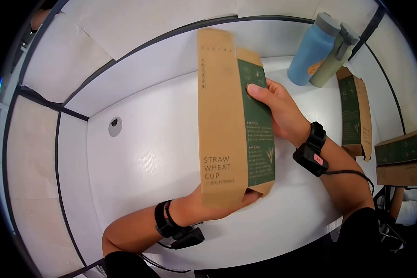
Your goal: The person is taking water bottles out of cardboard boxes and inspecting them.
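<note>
A brown and green cardboard box [221, 116] printed "STRAW WHEAT CUP" stands upright in the air above the white table, its end flaps folded out at top and bottom. My right hand [285, 109] grips its right side, thumb pressed on the green panel and the other fingers behind. At the lower end, my left hand [194, 207] holds the box near the bottom flaps; most of its fingers are hidden behind the cardboard. The inside of the box does not show.
A blue bottle [312, 51] and a green bottle [331, 65] stand at the back right. Two similar boxes, one on the table [352, 111] and another farther right [397, 157], lie beyond my right arm. A round cable hole [117, 130] is at left. Low partitions surround the table.
</note>
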`<state>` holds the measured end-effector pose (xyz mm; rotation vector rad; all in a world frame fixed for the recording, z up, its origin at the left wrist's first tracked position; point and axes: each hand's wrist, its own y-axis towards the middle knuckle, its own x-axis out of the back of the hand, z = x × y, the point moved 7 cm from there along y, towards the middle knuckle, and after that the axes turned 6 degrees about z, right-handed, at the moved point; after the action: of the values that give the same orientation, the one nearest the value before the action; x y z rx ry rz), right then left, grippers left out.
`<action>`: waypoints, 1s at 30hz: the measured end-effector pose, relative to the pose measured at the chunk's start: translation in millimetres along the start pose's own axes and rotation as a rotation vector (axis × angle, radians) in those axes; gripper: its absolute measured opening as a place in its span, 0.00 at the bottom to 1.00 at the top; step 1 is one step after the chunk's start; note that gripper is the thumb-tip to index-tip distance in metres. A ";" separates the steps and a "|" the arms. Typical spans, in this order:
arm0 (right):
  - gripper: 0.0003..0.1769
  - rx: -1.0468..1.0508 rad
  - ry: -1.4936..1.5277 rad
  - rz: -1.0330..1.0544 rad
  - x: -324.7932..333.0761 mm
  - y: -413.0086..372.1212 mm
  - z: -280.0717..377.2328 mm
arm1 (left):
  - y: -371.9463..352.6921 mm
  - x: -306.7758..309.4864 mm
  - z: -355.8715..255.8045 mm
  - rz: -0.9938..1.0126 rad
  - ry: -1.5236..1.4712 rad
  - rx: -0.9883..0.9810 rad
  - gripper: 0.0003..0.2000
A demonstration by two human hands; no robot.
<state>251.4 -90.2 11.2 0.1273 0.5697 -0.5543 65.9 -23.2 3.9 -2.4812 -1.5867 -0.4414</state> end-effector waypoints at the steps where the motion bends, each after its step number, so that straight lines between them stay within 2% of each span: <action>1: 0.23 -0.006 -0.033 0.014 -3.2 -1.5 1.3 | 0.7 -1.8 -2.1 0.015 -0.106 0.052 0.27; 3: 0.23 -0.003 -0.059 0.033 -7.5 -0.9 1.6 | -0.5 -0.9 -4.0 0.030 -0.201 0.111 0.27; 5: 0.22 -0.006 -0.081 0.001 -5.7 -3.3 3.1 | -0.2 -0.3 -18.3 0.056 -0.166 -0.047 0.29; 6: 0.22 -0.003 -0.077 0.002 -5.4 -2.5 2.2 | -5.1 -3.3 -13.2 0.185 -0.134 0.053 0.32; 7: 0.21 -0.006 -0.041 -0.027 -2.5 -1.5 1.0 | -8.1 -1.9 -11.5 0.186 -0.132 0.052 0.32; 9: 0.20 -0.012 -0.005 -0.056 -0.8 -1.2 0.4 | -14.8 -3.5 -2.8 0.129 -0.622 0.026 0.35; 11: 0.21 -0.007 0.053 -0.096 0.2 -1.8 1.5 | -15.4 -7.1 5.7 0.106 -0.665 -0.016 0.32; 13: 0.22 -0.032 0.135 -0.099 6.5 -0.9 -1.6 | -13.1 18.9 -1.5 -0.271 -0.453 -0.086 0.25; 14: 0.23 -0.057 0.218 -0.102 9.1 -0.1 -4.5 | -10.7 25.5 -6.8 -0.289 -0.373 -0.066 0.17; 15: 0.23 -0.058 0.217 -0.103 9.9 0.9 -4.8 | -9.1 26.4 -4.7 -0.289 -0.375 -0.066 0.17; 17: 0.26 0.004 0.237 -0.180 14.3 2.2 -2.6 | -12.9 28.7 22.2 -0.428 -0.581 0.189 0.15; 21: 0.27 0.070 0.208 -0.255 12.9 1.1 0.0 | -14.6 34.9 12.4 -0.511 -0.482 0.136 0.15; 23: 0.29 0.055 0.224 0.178 11.7 9.0 -8.8 | -9.6 41.1 -15.1 -0.566 -0.584 -0.111 0.15; 24: 0.33 0.047 0.146 0.152 9.7 8.1 -9.3 | -10.6 40.0 -15.2 -0.566 -0.584 -0.111 0.15; 25: 0.33 0.047 0.147 0.151 -1.8 5.7 -7.6 | -12.6 37.8 -16.8 -0.553 -0.572 -0.127 0.14; 27: 0.36 0.018 0.101 -0.213 -0.8 -2.3 -6.2 | -17.1 36.8 -16.8 -0.542 -0.558 -0.144 0.13; 28: 0.38 0.203 0.163 -0.281 15.4 1.5 -9.3 | -16.0 31.1 -16.1 -0.407 -0.461 -0.111 0.13; 29: 0.38 0.203 0.164 -0.280 24.9 3.5 -7.4 | -13.9 23.7 -16.4 -0.273 -0.363 -0.078 0.14; 30: 0.37 0.059 0.037 -0.015 11.3 9.3 -4.1 | -8.3 18.2 -20.6 -0.277 -0.341 -0.085 0.15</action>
<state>262.3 -86.4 1.3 0.1898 0.5910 -0.5845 62.3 -10.0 29.2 -2.5096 -2.0971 -0.1217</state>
